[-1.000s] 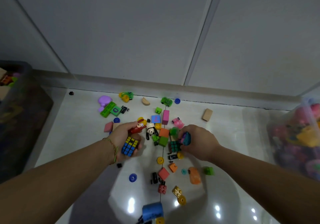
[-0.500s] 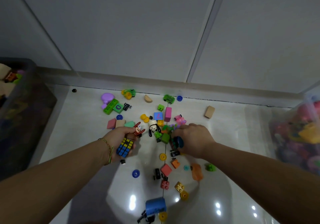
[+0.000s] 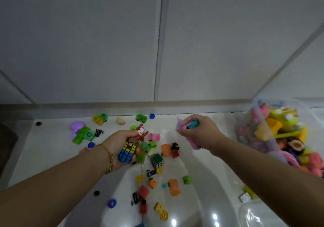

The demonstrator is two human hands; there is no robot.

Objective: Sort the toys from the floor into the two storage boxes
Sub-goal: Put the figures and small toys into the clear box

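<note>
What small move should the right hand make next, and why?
Probably swing the right hand over the clear box and let go: it already grips a teal toy and pink pieces, raised beside that box. The left hand holds a cube.

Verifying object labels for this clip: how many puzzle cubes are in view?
2. The yellow-and-blue cube sits in the grip of the left hand; the green-faced cube lies on the floor just right of that hand. Others may be buried in the storage box.
</note>
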